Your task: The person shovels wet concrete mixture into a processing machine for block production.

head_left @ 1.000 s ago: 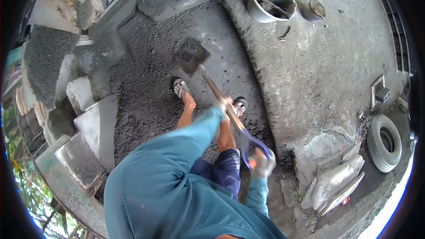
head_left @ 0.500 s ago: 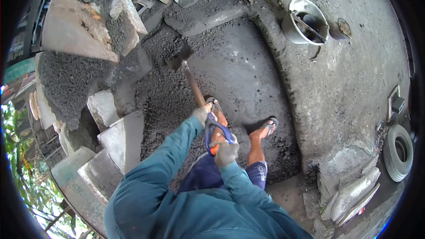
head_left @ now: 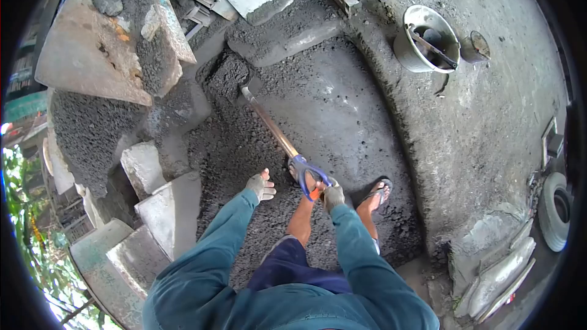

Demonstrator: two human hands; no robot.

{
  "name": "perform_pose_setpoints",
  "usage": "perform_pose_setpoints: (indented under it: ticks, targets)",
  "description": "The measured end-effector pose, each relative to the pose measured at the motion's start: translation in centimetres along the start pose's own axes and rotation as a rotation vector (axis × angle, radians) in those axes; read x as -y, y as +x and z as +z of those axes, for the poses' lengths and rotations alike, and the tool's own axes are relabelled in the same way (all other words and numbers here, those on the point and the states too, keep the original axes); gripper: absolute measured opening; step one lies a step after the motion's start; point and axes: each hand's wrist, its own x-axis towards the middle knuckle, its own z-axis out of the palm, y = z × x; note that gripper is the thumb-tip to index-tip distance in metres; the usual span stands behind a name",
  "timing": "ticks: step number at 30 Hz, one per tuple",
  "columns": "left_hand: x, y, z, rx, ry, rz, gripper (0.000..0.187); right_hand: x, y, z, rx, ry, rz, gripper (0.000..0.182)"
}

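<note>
A shovel (head_left: 269,123) with a wooden shaft and a blue D-shaped handle slants across the floor ahead of me. Its blade is mostly hidden in a heap of dark, wet-looking gravelly mix (head_left: 225,78). My right hand (head_left: 334,197), in a grey glove, grips the blue handle at its near end. Off the shaft, to its left, my left hand (head_left: 262,186) hangs over the loose mix with its fingers apart and nothing in them. This glove leaves some fingertips bare. My sandalled feet stand close to the handle, one partly behind it.
Broken concrete slabs (head_left: 165,208) and a tilted board (head_left: 92,46) line the left side. A large bucket (head_left: 403,46) with a tool in it stands at the upper right, beside a small can (head_left: 475,47). A tire (head_left: 553,226) and stacked slabs (head_left: 498,269) lie at right.
My left hand has let go of the shaft and moved left and down. The handle has swung slightly right and up with my right hand, and the blade now sits in the heap.
</note>
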Motion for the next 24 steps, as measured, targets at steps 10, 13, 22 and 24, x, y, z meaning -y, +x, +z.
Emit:
perform_pose_setpoints:
  ticks: [10, 13, 22, 24]
  targets:
    - [2.4, 5.2, 21.2, 0.265, -0.588, 0.025, 0.021, 6.9, -21.3, -11.6, -0.497, 0.061, -0.132, 0.026]
    - [4.1, -1.2, 27.8, 0.245, -0.771, -0.17, 0.014, 8.6, -20.8, -23.5, -0.493, 0.019, -0.194, 0.021]
    - [7.8, -23.6, 22.5, 0.509, -1.19, -0.373, 0.058, 22.1, -33.5, -46.7, -0.465, -0.302, -0.051, 0.012]
    - [8.8, -19.8, 21.8, 0.119, -1.243, -0.447, 0.037, 25.0, -33.8, -47.4, -0.475, -0.327, -0.045, 0.01]
